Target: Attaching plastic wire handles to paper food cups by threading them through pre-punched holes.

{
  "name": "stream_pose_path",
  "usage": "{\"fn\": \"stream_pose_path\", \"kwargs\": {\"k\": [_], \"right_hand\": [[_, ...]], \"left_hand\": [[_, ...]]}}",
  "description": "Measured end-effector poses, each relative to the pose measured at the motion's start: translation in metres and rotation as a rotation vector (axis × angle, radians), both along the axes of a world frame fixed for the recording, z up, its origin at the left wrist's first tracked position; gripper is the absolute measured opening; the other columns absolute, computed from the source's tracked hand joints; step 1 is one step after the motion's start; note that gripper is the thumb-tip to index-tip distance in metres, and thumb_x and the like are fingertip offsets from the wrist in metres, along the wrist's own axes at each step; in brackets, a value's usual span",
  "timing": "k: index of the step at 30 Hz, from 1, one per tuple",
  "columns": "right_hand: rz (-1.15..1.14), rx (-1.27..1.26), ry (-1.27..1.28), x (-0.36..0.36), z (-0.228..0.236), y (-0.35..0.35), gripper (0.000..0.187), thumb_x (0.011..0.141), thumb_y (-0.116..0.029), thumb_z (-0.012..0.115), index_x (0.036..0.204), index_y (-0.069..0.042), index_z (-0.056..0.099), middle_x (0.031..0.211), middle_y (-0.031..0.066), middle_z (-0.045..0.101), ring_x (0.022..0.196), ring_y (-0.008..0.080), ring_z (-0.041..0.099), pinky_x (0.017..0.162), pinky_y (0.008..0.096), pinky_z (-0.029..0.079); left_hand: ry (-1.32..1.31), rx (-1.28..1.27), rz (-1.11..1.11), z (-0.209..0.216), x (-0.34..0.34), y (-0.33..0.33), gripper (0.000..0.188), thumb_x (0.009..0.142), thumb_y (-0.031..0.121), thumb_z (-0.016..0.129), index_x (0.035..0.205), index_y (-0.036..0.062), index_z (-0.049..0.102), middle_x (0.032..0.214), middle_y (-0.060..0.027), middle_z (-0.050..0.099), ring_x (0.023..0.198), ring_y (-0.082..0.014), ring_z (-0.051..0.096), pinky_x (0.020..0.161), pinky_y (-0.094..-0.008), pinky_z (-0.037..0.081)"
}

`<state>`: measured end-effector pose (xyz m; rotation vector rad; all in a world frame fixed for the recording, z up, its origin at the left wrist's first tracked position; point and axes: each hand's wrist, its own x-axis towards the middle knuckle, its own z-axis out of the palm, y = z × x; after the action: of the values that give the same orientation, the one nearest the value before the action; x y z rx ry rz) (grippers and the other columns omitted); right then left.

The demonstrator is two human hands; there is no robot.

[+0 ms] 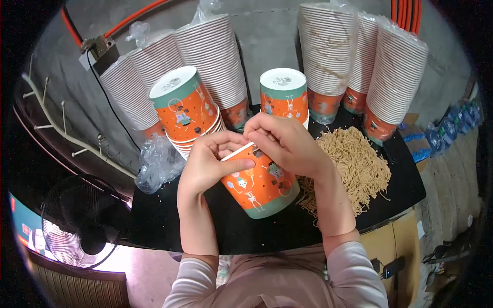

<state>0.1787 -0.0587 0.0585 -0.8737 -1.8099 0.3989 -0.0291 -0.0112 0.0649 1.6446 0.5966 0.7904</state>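
Observation:
An orange paper bucket (267, 177) with a green base band and printed cartoon figures is tilted in front of me over the black table. My left hand (218, 156) grips it by the rim, thumb pressed on the outer wall and fingers over the edge. My right hand (282, 143) is closed at the rim's other side, its fingers bent inward; whether a cord is pinched there is hidden. Beside my right forearm lies a heap of tan cords (354, 169). Past my hands, nested buckets stand upside down in a left stack (187, 110) and a right stack (284, 95).
Tall plastic-wrapped bucket stacks (213, 56) line the back left, and more wrapped stacks (395, 72) the back right. Crumpled clear plastic (158, 164) lies at the black table's (236, 238) left. A fan (79, 220) stands beyond that edge. Bottles (454, 123) are off to the right.

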Motion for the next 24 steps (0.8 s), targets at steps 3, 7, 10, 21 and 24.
{"fn": "stream_pose_path", "kwargs": {"k": [3, 7, 10, 21, 24], "right_hand": [[0.006, 0.066, 0.021, 0.0, -0.002, 0.004, 0.009, 0.098, -0.009, 0.062, 0.103, -0.002, 0.064, 0.078, 0.0009, 0.061, 0.066, 0.0061, 0.053, 0.06, 0.0247, 0.043], [0.009, -0.193, 0.003, 0.012, 0.018, -0.015, 0.018, 0.093, -0.017, 0.069, 0.104, -0.003, 0.063, 0.079, 0.0086, 0.065, 0.068, 0.0232, 0.064, 0.065, 0.0335, 0.051], [-0.008, -0.087, -0.063, 0.016, 0.017, -0.016, 0.018, 0.089, -0.016, 0.072, 0.1, -0.003, 0.065, 0.079, 0.0078, 0.064, 0.071, 0.0226, 0.064, 0.066, 0.0335, 0.051], [-0.292, 0.292, -0.252, 0.005, 0.014, -0.025, 0.013, 0.076, -0.009, 0.081, 0.085, -0.008, 0.072, 0.079, 0.0037, 0.061, 0.075, 0.0247, 0.06, 0.065, 0.0361, 0.047], [-0.288, 0.307, -0.235, 0.002, 0.015, -0.026, 0.014, 0.073, -0.007, 0.081, 0.082, -0.008, 0.07, 0.077, 0.0031, 0.06, 0.073, 0.024, 0.059, 0.064, 0.0356, 0.047]], "left_hand": [[0.025, 0.004, 0.013, -0.001, -0.001, 0.001, 0.032, 0.078, -0.009, 0.081, 0.106, -0.0055, 0.067, 0.099, -0.0105, 0.074, 0.086, -0.0107, 0.072, 0.074, -0.0225, 0.057], [0.053, -0.011, 0.073, 0.007, 0.002, -0.004, 0.031, 0.078, -0.008, 0.081, 0.105, -0.0058, 0.067, 0.098, -0.0113, 0.074, 0.081, -0.0099, 0.072, 0.07, -0.0211, 0.056], [0.02, -0.002, 0.107, 0.007, 0.003, -0.005, 0.029, 0.078, -0.009, 0.081, 0.104, -0.0055, 0.067, 0.095, -0.0113, 0.074, 0.078, -0.0088, 0.072, 0.067, -0.0194, 0.055], [-0.199, 0.002, 0.197, -0.004, 0.006, 0.004, 0.013, 0.096, 0.011, 0.071, 0.095, -0.0011, 0.066, 0.078, -0.0031, 0.072, 0.067, -0.0035, 0.064, 0.059, -0.0179, 0.047], [-0.257, -0.019, 0.225, -0.004, 0.009, 0.003, 0.016, 0.098, 0.013, 0.07, 0.09, 0.0006, 0.064, 0.078, -0.0029, 0.072, 0.066, -0.0033, 0.063, 0.058, -0.0187, 0.047]]}}
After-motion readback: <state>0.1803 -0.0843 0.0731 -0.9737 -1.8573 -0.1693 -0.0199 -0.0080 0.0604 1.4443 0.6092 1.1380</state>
